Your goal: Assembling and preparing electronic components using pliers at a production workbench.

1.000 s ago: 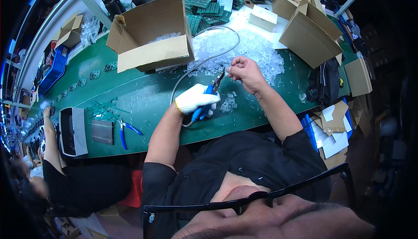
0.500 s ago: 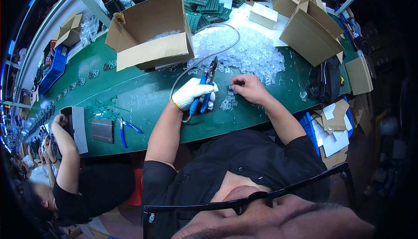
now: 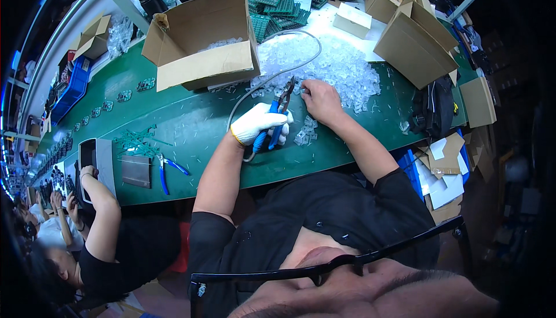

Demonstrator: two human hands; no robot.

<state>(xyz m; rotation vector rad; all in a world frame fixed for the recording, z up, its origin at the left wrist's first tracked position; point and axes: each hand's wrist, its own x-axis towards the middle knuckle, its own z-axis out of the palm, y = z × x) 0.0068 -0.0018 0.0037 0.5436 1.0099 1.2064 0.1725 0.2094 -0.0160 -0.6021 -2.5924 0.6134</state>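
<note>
My left hand (image 3: 258, 125), in a white glove, is closed around the blue handles of a pair of cutting pliers (image 3: 274, 109). The dark jaws point away from me, and a grey cable runs close by. My bare right hand (image 3: 323, 102) is beside the jaws with its fingers pinched together; whatever they hold is too small to make out. Past it spreads a heap of small clear plastic pieces (image 3: 341, 69). A smaller cluster of clear pieces (image 3: 306, 131) lies between my hands on the green table mat (image 3: 243, 164).
An open cardboard box (image 3: 202, 66) stands at the far left of the heap. Blue-handled pliers (image 3: 164, 173) and green plastic scraps (image 3: 136, 142) lie to my left, near a co-worker's arm (image 3: 103, 193). Another carton (image 3: 414, 46) stands at the right, and green circuit boards (image 3: 281, 8) are stacked behind.
My right hand has moved away from me and slightly left, from the small cluster up to the pliers' jaws. My left hand has barely moved. The co-worker's arm has shifted right.
</note>
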